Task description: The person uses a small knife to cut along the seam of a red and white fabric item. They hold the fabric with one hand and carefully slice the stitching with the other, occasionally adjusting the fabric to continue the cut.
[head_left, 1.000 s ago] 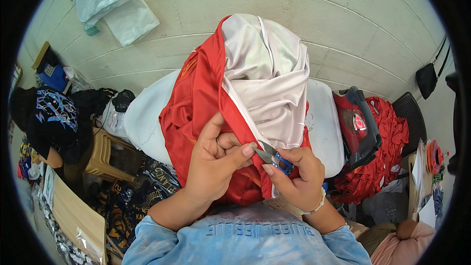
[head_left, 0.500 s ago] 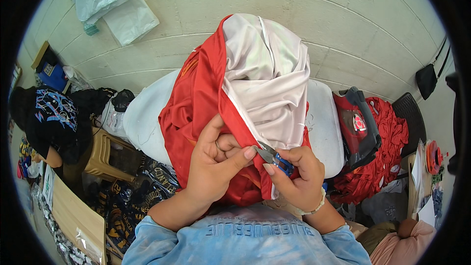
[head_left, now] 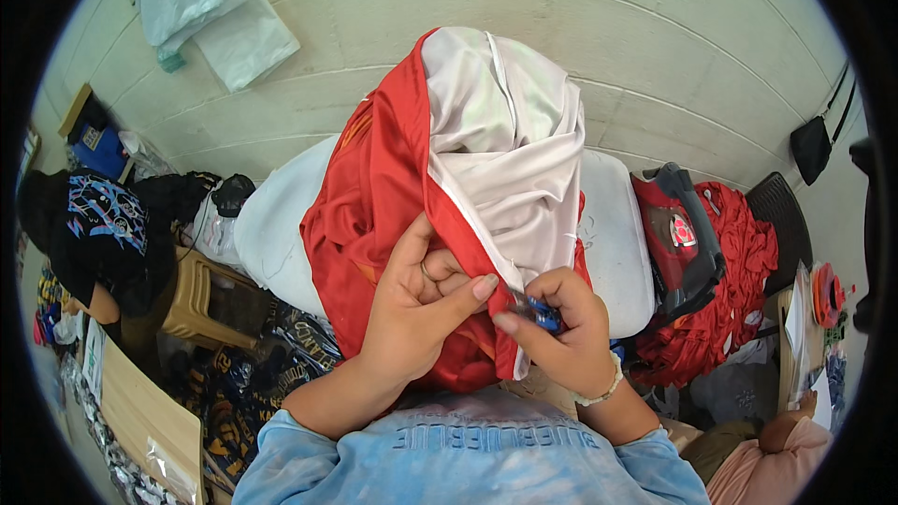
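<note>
1. Well to the left of the hands, a person in a black printed shirt [head_left: 108,210] is beside a tan plastic stool [head_left: 192,304], with dark clothes [head_left: 234,397] heaped lower down, nearer the left forearm.
2. The left hand [head_left: 421,304] rises from a blue tie-dye sleeve, its forearm slanting in toward the right hand. The index finger reaches up along the cloth, the other fingers curl in (one wears a ring), and the thumb stretches toward the right hand, its tip pressing the red edge against the fingers.
3. The cloth [head_left: 360,192] lies in front of both hands and between them, heaped on a pale padded board [head_left: 613,243]. It is glossy red on the left hand's side and white on the side beyond the right hand, loosely wrinkled, with a smooth red band and a thin white seam slanting down to the fingertips.
4. The snips [head_left: 543,315], blue-handled, sit just right of the left thumb; their blades are partly hidden at the red edge.
5. The right hand [head_left: 571,332] is closed around the snips, thumb below and index finger above, a beaded bracelet [head_left: 601,388] at its wrist. The two hands are near each other but apart.
6. Right of the right hand are a red-and-grey plastic case [head_left: 678,238] and a red clothes pile [head_left: 744,234].
</note>
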`<state>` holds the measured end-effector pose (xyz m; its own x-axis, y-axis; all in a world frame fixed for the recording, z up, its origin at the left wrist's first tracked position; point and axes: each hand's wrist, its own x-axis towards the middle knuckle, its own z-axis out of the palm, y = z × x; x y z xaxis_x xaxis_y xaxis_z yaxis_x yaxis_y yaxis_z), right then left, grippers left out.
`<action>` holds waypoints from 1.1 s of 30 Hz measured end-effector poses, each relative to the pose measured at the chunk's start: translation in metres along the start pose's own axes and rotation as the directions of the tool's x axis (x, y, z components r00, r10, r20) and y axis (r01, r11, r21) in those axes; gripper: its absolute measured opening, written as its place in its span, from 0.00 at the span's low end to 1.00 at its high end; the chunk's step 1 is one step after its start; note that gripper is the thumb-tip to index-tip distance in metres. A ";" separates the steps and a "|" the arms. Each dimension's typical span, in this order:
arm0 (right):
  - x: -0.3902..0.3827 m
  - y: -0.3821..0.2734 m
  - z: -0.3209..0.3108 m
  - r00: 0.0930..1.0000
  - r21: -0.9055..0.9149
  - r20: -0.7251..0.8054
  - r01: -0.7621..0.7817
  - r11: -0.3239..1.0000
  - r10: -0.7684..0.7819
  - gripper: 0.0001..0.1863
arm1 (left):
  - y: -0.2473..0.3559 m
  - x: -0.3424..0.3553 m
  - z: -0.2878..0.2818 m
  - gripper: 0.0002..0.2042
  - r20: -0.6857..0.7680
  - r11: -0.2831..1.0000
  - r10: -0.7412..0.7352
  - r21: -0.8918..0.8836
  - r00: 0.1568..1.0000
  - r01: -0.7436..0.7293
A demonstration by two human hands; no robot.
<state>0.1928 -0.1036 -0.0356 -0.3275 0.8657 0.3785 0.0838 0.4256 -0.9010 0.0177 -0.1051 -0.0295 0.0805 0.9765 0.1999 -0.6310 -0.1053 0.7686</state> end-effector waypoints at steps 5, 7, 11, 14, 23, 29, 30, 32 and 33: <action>-0.001 0.001 -0.011 0.991 -0.194 0.111 0.098 0.976 -0.078 0.14 | 0.001 0.007 -0.006 0.35 -0.035 1.000 -0.007 0.012 0.999 0.007; 0.001 0.001 -0.013 0.984 -0.228 0.136 0.143 0.963 -0.114 0.14 | 0.003 0.007 -0.008 0.35 -0.030 1.000 -0.004 0.025 1.000 0.005; 0.000 -0.001 -0.006 0.988 -0.075 -0.089 0.117 0.990 -0.124 0.15 | 0.003 0.005 -0.007 0.35 -0.062 0.998 -0.025 0.050 0.998 0.028; -0.002 -0.002 0.000 0.985 -0.094 -0.135 0.092 0.991 -0.104 0.16 | 0.002 0.004 -0.004 0.35 -0.066 0.999 -0.032 0.010 0.997 0.032; 0.000 -0.006 0.003 0.964 -0.288 -0.116 0.197 0.937 -0.238 0.17 | 0.001 -0.002 -0.001 0.34 -0.050 1.000 -0.026 -0.002 0.998 0.026; 0.001 -0.008 0.004 0.965 -0.257 -0.107 0.204 0.945 -0.238 0.16 | 0.000 -0.003 -0.003 0.34 -0.031 1.000 -0.017 -0.020 0.999 0.017; 0.002 -0.008 0.004 0.966 -0.250 -0.106 0.204 0.946 -0.237 0.16 | 0.000 -0.003 -0.003 0.34 -0.037 1.000 -0.016 -0.019 0.999 0.016; 0.002 -0.007 0.005 0.968 -0.229 -0.108 0.197 0.953 -0.226 0.16 | -0.001 -0.004 -0.002 0.35 -0.052 1.000 -0.018 -0.020 0.998 0.017; 0.002 -0.006 0.005 0.970 -0.215 -0.110 0.190 0.958 -0.217 0.15 | -0.001 -0.005 -0.003 0.35 -0.051 1.000 -0.018 -0.020 0.999 0.017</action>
<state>0.1866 -0.1062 -0.0304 -0.2319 0.7765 0.5859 0.2208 0.6287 -0.7457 0.0156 -0.1090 -0.0326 0.0525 0.9865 0.1553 -0.6448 -0.0853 0.7596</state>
